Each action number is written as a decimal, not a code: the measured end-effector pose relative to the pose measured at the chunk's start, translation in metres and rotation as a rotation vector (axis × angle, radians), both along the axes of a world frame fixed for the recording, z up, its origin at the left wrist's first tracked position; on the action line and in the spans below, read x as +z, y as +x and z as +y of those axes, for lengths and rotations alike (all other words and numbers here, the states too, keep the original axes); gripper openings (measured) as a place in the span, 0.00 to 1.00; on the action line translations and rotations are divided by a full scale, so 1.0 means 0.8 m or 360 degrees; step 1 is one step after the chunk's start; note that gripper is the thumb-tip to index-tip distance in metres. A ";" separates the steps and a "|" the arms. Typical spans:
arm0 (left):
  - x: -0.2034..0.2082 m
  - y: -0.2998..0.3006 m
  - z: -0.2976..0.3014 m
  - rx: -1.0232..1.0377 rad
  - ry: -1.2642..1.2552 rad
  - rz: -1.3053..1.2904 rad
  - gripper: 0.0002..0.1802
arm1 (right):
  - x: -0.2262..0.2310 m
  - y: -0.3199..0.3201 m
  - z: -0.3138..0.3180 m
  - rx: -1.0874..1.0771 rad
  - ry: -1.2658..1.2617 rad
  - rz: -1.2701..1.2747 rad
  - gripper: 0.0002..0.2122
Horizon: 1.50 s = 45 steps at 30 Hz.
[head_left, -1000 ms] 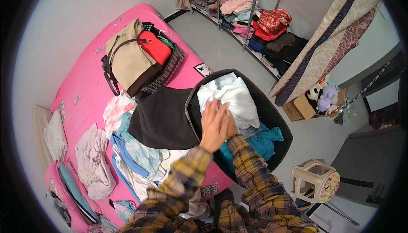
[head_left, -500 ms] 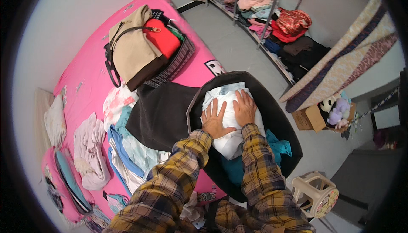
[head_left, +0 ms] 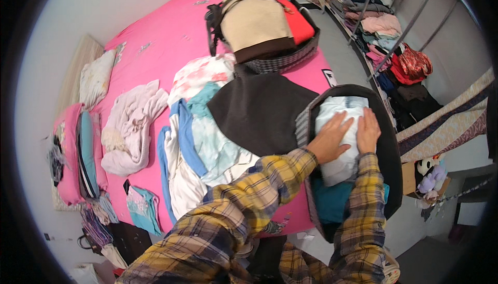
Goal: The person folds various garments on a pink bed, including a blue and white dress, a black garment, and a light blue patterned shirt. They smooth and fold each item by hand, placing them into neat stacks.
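Note:
My left hand (head_left: 330, 138) lies flat with fingers apart on a folded white garment (head_left: 332, 172). On the same garment, along its right side, rests my right hand (head_left: 368, 132), fingers stretched out. The garment sits inside a dark fabric storage box (head_left: 390, 180) with a checked outer side, at the bed's right edge. Teal cloth (head_left: 329, 201) fills the nearer end of the box, partly under my right sleeve. A dark flap (head_left: 264, 113) spreads leftward from the box over the bed.
Loose white, blue and mint clothes (head_left: 207, 144) and a pale pink garment (head_left: 129, 128) lie on the pink bed (head_left: 150, 45). A checked box (head_left: 285, 61) carrying a beige bag (head_left: 254, 22) stands farther back. Clothes shelves (head_left: 381, 25), a patterned curtain (head_left: 446, 128) and a toy carton (head_left: 410, 178) are right.
The view has swung left, so the bed and box appear farther right. Both hands stay on the white garment, and my left hand has shifted slightly across it.

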State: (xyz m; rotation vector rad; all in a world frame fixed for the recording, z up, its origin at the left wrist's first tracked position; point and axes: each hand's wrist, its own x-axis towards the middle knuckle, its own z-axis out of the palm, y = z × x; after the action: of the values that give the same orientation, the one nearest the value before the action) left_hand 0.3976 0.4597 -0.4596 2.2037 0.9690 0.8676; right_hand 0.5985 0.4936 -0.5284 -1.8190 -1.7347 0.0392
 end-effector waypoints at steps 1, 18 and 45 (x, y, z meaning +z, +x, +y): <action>0.022 -0.014 -0.013 -0.0105 0.0092 -0.0225 0.37 | 0.015 0.000 -0.006 0.0015 0.0077 -0.0061 0.19; -0.074 -0.331 -0.037 0.1478 -0.0649 -0.0442 0.49 | 0.038 -0.367 -0.111 0.0563 0.0056 -0.0071 0.22; 0.055 -0.409 -0.191 0.0849 -0.1216 -0.1895 0.24 | 0.143 -0.494 -0.234 0.1471 0.0551 0.0540 0.06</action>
State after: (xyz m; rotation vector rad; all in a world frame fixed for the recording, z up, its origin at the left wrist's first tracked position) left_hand 0.0704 0.3073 -0.4153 0.5477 0.9706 1.4434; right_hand 0.2036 0.3067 -0.4136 -0.6176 -2.0121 0.3712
